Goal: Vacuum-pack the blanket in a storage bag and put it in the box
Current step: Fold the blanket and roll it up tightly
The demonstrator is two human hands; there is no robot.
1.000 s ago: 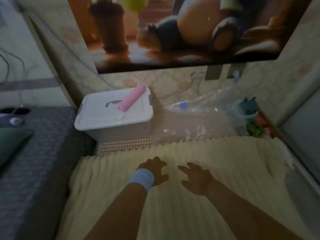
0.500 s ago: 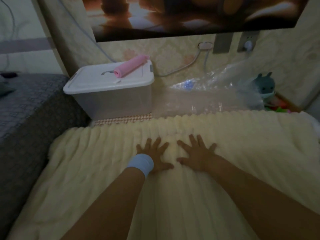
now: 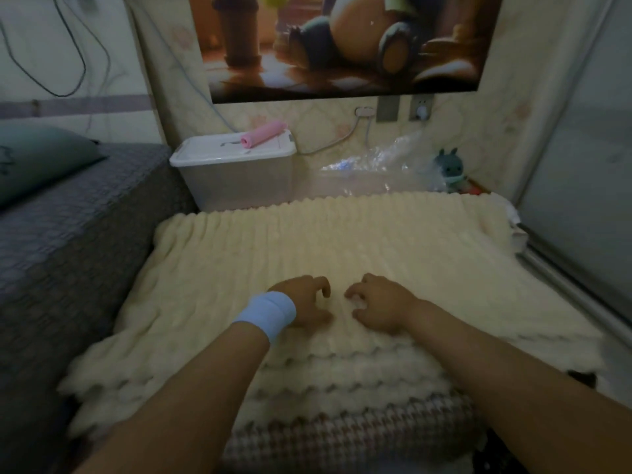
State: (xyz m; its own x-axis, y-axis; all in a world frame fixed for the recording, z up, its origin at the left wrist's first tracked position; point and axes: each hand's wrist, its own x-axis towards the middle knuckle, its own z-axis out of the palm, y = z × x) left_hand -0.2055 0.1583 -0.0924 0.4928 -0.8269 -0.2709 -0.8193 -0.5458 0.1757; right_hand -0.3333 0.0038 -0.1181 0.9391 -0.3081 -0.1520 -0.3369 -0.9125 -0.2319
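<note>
Step in hand: folding, by my read. The bagging hasn't begun.

- The blanket [image 3: 342,241] lies flat on the floor between the bed [image 3: 68,227] and the sliding door. The stacked scalloped edges nearest you show it is already in several layers.
- Your left hand [image 3: 304,299], the one with the blue wristband [image 3: 266,314], and your right hand [image 3: 379,302] sit side by side mid-blanket. Fingers and thumbs are curled into the pile, apparently gripping a ridge each, and the hands nearly touch.
- The storage bag [image 3: 362,172] is empty and crumpled on the floor just past the blanket's far edge, right of the box [image 3: 236,179].
- The box is lidded, with a pink roll [image 3: 263,137] lying on the lid.

Next move, as I judge it:
- The footprint looks much wider than the box, so fold or roll it down further. Grip wide at the edges, because a centre pinch will only bunch it.
- The pile is thick and springy. Press each fold flat or it will spring open.
- Then pull the bag over and find its mouth, which I can't make out from here.
- The roll has to come off the lid before you can open the box.
</note>
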